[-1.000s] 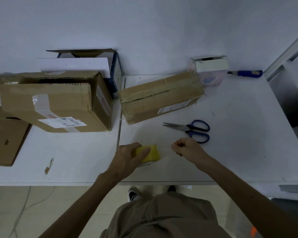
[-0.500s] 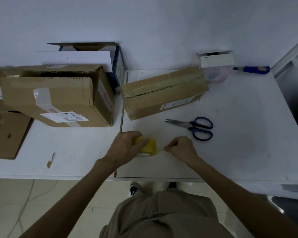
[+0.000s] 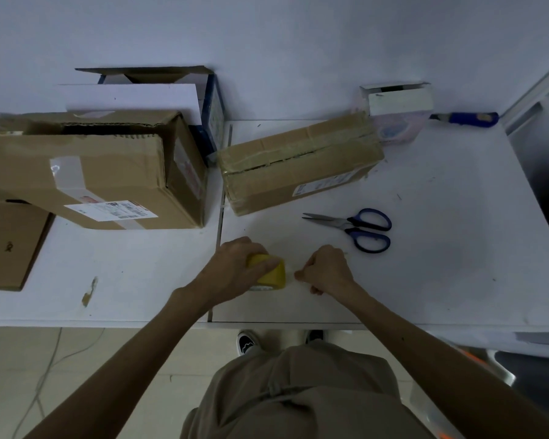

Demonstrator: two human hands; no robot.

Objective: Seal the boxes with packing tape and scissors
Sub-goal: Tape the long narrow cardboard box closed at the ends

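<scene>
One tape roll (image 3: 274, 274) in curled left hand (image 3: 232, 268), end in right hand (image 3: 327, 269) pinch

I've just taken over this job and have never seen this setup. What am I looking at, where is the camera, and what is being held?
There is no machine here. A person works with bare hands, and the single camera sits on their head, looking down at a white table. That is why forearms and trousers show at the bottom. The left hand grips a yellow tape roll resting on the table. The right hand is curled just beside it, perhaps pinching the tape's end, which is too faint to confirm. Blue-handled scissors lie untouched further right. Behind them lies a small taped box, and a larger box stands to the left.
</scene>
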